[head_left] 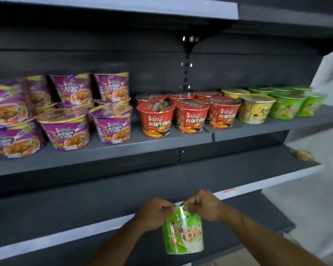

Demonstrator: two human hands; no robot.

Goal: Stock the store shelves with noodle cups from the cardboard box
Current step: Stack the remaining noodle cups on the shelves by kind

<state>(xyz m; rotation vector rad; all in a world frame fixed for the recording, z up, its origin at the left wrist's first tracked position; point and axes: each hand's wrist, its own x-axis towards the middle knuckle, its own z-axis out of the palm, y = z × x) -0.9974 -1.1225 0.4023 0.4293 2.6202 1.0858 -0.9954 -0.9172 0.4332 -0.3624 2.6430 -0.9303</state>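
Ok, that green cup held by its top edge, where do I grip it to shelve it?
Probably round the side wall under the rim, coming from the right. The green cup hangs roughly upright and narrows downward, so it would wedge into a wrapped hand. The left hand and right hand only pinch its top edge.

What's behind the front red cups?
A back row of red cups: only their lids show. The front red cups cover their bodies. Behind that row is the dark back panel.

My single head-worn camera faces forward and a little downward, close to the shelves (123, 154), which fill nearly the whole frame.
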